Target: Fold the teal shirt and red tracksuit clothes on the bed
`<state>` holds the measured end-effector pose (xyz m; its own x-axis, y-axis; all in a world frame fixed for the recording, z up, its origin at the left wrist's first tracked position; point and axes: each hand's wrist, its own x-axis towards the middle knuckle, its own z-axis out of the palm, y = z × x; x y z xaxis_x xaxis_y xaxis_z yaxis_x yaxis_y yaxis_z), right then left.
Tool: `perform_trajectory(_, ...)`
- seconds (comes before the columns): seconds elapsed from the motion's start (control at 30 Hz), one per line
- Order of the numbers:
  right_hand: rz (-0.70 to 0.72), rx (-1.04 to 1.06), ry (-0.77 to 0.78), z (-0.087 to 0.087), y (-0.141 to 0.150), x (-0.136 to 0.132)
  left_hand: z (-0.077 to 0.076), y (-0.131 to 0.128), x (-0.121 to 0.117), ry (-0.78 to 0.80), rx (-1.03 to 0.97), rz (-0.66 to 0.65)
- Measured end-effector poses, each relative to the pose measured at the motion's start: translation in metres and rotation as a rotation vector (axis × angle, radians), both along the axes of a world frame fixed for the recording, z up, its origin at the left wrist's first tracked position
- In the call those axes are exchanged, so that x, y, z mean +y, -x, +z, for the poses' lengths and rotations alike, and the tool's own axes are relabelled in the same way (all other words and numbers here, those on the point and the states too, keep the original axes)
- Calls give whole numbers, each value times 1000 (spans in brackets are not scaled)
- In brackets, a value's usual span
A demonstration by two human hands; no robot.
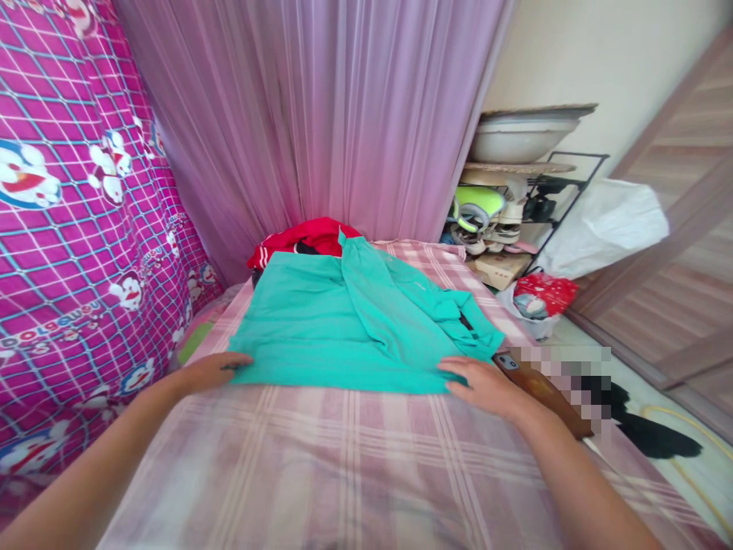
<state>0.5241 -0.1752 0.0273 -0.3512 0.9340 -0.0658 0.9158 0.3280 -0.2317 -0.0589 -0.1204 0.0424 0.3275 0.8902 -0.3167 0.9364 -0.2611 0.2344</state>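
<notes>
A teal long-sleeved shirt [303, 313] lies spread on a pink-and-white checked cloth [343, 473]. One sleeve is folded diagonally across it, with the cuff at the far edge. At the shirt's near left corner, my left hand [221, 370] is closed, its fingers pinching the fabric. My right hand [475, 382] grips the near edge at the right, thumb and fingers pressed together on the cloth. Parts of the fingertips are hidden in the fabric. Behind the shirt sits a bunched red garment [312, 235] with white stripes, partly covered by it.
A brown phone [541, 393] lies right of my right hand. Beyond the right edge stand a shoe rack [564, 206] topped by a large basin [524, 137], a white bag [607, 225] and a red bag [544, 294]. A purple curtain [332, 114] hangs behind; a pink patterned cloth [85, 229] hangs left.
</notes>
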Motion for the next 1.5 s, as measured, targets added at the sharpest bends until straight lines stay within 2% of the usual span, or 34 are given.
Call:
perform_trajectory(0.07, -101, -10, -61, 8, 11, 12, 6, -7, 10, -62, 31, 48)
perform_trajectory(0.13, -282, -76, -115, 12, 20, 24, 6, -21, 20, -216, 76, 56)
perform_trajectory(0.2, -478, -146, -95, 15, 25, 34, 2, -35, 28, -319, 114, 48)
perform_trajectory(0.27, -610, -181, -31, 16, 25, 39, -4, -45, 34, -323, 153, 47)
perform_trajectory(0.37, -686, -192, 35, 15, 21, 40, -10, -49, 40, -291, 208, 31)
perform_trajectory(0.5, -653, -220, 25, 9, 16, 35, -6, -46, 42, -294, 240, -19)
perform_trajectory(0.73, -659, -267, -122, -3, 14, 21, 0, -45, 30, -276, 336, -83)
perform_trajectory(0.87, -666, -277, -38, 1, 12, 18, -1, -45, 26, -234, 368, -114)
perform_trajectory(0.93, -646, -264, -50, 4, 9, 15, 1, -45, 24, -220, 366, -129)
perform_trajectory(1.03, -640, -236, -112, 6, 5, 6, 6, -42, 20, -236, 335, -128)
perform_trajectory(1.17, -626, -270, -70, 2, 2, -6, 8, -39, 16, -286, 339, -104)
perform_trajectory(1.23, -606, -297, -80, 1, 3, -8, 6, -41, 14, -345, 339, -51)
perform_trajectory(1.37, -525, -265, -286, 8, 13, -2, -3, -67, 7, -528, 228, 56)
perform_trajectory(1.43, -428, -166, -383, 12, 28, 6, -10, -95, -1, -543, 118, 22)
perform_trajectory(1.5, -326, -70, -419, 11, 52, 17, -20, -129, -12, -500, 45, -20)
